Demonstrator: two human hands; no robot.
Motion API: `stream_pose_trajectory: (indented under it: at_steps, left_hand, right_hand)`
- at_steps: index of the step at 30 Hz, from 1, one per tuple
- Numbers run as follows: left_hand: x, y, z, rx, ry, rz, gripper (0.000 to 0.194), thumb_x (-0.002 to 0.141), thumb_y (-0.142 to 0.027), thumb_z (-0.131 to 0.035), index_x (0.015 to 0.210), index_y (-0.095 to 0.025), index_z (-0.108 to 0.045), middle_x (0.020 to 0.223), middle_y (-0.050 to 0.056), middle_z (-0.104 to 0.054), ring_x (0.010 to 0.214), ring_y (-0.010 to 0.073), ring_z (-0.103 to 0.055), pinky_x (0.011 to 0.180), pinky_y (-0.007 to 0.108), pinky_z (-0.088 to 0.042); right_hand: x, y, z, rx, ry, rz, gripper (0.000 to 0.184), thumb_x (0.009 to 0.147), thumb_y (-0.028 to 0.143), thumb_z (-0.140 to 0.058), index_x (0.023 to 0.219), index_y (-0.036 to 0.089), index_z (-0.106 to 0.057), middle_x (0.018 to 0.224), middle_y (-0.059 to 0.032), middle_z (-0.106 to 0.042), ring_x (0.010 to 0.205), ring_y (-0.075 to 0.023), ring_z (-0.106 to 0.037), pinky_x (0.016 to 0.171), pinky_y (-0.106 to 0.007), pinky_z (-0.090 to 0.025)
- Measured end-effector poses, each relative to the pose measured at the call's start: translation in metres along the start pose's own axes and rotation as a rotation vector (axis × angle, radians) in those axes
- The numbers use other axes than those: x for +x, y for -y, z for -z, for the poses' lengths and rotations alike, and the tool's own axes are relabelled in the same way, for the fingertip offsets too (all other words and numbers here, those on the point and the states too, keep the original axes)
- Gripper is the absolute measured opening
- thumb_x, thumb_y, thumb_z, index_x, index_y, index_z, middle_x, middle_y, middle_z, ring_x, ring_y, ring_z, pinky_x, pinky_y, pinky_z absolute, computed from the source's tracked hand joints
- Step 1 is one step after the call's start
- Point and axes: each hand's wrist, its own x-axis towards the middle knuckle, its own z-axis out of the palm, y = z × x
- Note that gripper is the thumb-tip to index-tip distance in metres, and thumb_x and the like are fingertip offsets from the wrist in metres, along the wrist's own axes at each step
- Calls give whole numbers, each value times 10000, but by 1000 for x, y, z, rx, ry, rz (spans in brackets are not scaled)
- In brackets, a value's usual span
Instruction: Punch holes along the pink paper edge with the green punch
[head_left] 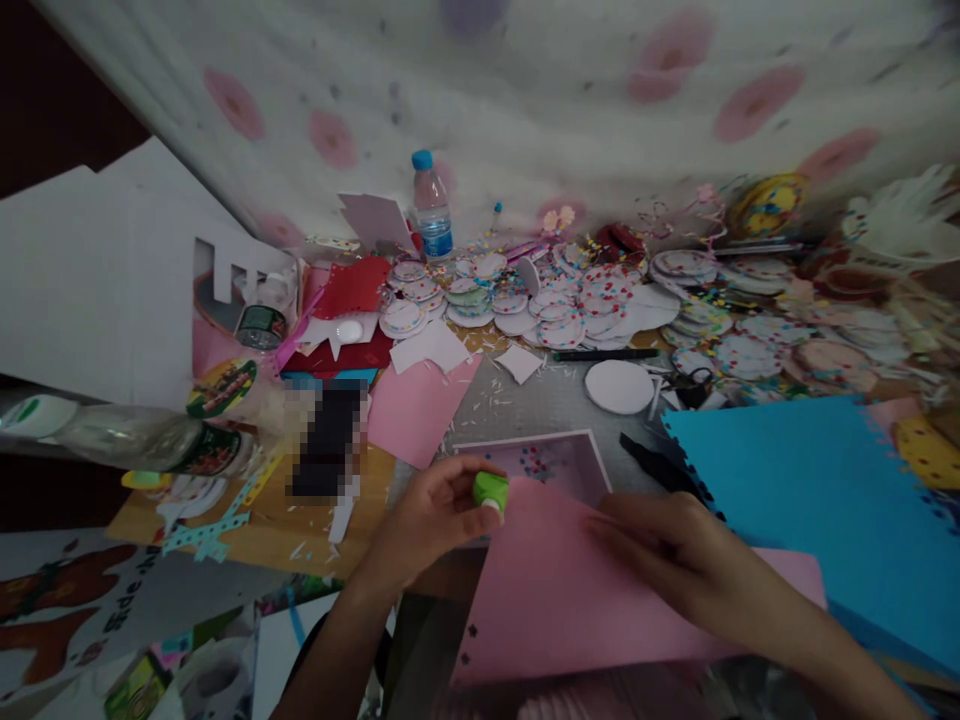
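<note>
A small green punch (490, 489) is pinched by the left hand (439, 515) at the edge of a pink sheet (551, 600); the sheet is pinched by the right hand (679, 555); a shallow tray (574, 462) is partly covered by the sheet.

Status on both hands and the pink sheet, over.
Left hand: holding green punch. Right hand: holding pink sheet, edge beside punch. Sheet hides part of white tray.

"Lighting?"
"Dim, source unclear. Top-left corner nearly black."
"Sharpness?"
"Soft. Right-edge clutter (874, 325) smeared, edges stretched wide-angle. Dark rectangle (328, 440) left of centre pixelated."
</note>
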Motion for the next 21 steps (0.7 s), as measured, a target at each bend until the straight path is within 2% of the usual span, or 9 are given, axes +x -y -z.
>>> stream_pose_trajectory:
  at_steps: [3, 7, 14, 21]
  left_hand:
    - [-2, -3, -2, 20, -13, -17, 374, 607, -205, -832, 947, -185, -678, 787, 0, -622, 730, 120, -561, 654, 205, -450]
    - [-5, -4, -2, 82, -22, -57, 391, 595, -146, -830, 951, -199, -677, 838, 8, -642, 803, 144, -593, 752, 244, -467]
    - [-10, 2, 3, 224, 13, -182, 395, 624, -136, -817, 986, -212, -678, 1047, 67, -678, 1039, 227, -598, 928, 321, -434]
    - [-14, 0, 3, 256, 71, -239, 352, 635, -128, -811, 950, -220, -683, 1048, 64, -681, 1041, 227, -608, 922, 322, -452]
  right_hand:
    - [-2, 0, 1, -68, -24, 48, 348, 972, 310, -361, 641, 205, -389, 534, 56, -375, 469, -92, -346, 468, -259, -235]
    - [-5, 1, 1, -129, -62, 94, 326, 976, 292, -364, 665, 208, -414, 547, 47, -419, 478, -97, -402, 486, -266, -249]
    - [-9, -6, -3, -96, -42, 44, 352, 989, 339, -343, 663, 212, -389, 553, 47, -396, 481, -100, -396, 486, -268, -257]
    - [-7, -6, -4, -125, -61, 61, 355, 985, 326, -359, 657, 208, -425, 545, 40, -441, 477, -101, -426, 484, -264, -272]
